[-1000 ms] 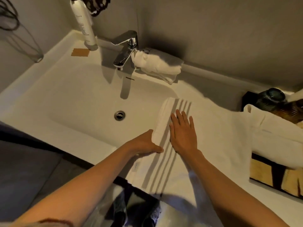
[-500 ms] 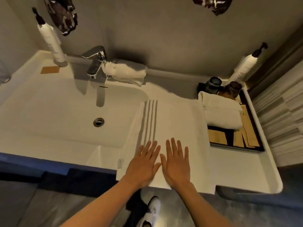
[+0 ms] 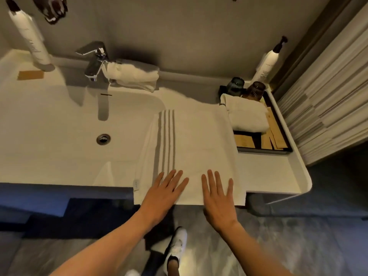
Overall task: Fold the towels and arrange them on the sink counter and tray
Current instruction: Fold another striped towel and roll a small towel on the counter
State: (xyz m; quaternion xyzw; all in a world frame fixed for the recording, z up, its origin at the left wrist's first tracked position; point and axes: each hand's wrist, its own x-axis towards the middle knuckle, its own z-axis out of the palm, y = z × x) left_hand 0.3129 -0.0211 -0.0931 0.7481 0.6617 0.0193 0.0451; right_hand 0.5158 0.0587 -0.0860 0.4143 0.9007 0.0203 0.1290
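A white towel with grey stripes (image 3: 195, 148) lies spread flat on the sink counter (image 3: 274, 176), its left part over the basin's rim and its near edge hanging past the front. My left hand (image 3: 165, 194) lies flat on the towel's near edge below the stripes, fingers straight. My right hand (image 3: 218, 200) lies flat on the near edge a little to the right, fingers spread. A folded white towel (image 3: 249, 118) sits on the dark tray (image 3: 278, 150) at the right. Another white towel (image 3: 133, 76) lies bunched behind the basin next to the tap.
The tap (image 3: 93, 60) stands at the back of the basin (image 3: 59, 124). Tall white bottles stand at the back left (image 3: 31, 40) and back right (image 3: 266, 64). Two dark cups (image 3: 247, 88) and wooden pieces share the tray. My shoe (image 3: 175, 250) shows on the floor below.
Both hands slid down the towel from its middle to its near edge and have drawn slightly apart. The view has pulled back and shifted right.
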